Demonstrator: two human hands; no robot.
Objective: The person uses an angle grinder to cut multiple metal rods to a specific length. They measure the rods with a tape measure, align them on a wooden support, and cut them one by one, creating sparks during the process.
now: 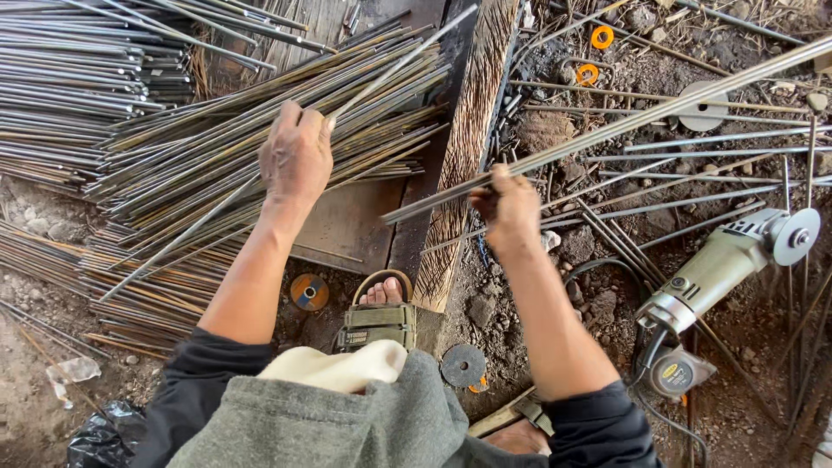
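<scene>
Our left hand (296, 156) pinches one thin steel rod (186, 234) off the rod pile (260, 130); our right hand (510, 206) grips a rod bundle (659, 108) tight. An angle grinder (724, 260) lies right, cutting discs (309, 292) by our sandalled foot (381, 303).
</scene>
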